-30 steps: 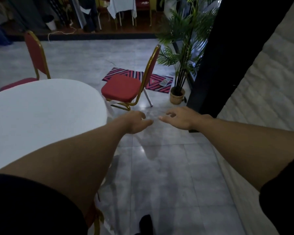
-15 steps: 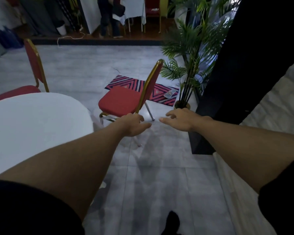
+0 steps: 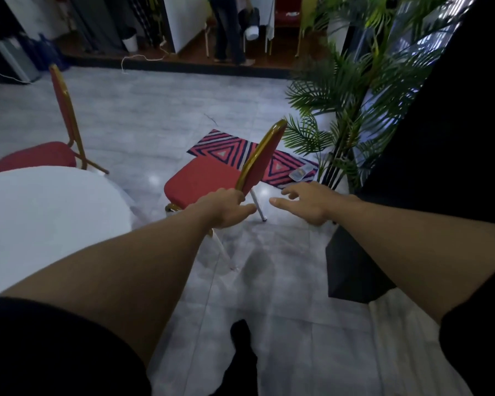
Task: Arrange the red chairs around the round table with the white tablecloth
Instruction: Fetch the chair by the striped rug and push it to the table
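Note:
The round table (image 3: 40, 224) with its white tablecloth fills the left side. Just right of it stands a red chair with a gold frame (image 3: 203, 178), seat toward the table and back toward me. A second red chair (image 3: 37, 155) stands at the table's far edge. My left hand (image 3: 226, 208) reaches to the lower end of the near chair's back, fingers loosely apart and overlapping the gold frame; a firm grip does not show. My right hand (image 3: 312, 202) hovers open a little to the right of that chair back, touching nothing.
A potted palm (image 3: 340, 110) and a black pillar (image 3: 440, 138) stand close on the right of the chair. Behind it lies a red striped rug (image 3: 226, 147). A person (image 3: 229, 30) stands on the raised floor at the back. Grey tiles lie between me and the chair.
I have stepped closer to the near chair. Both hands have moved forward, and my left hand now reaches the chair back's lower end.

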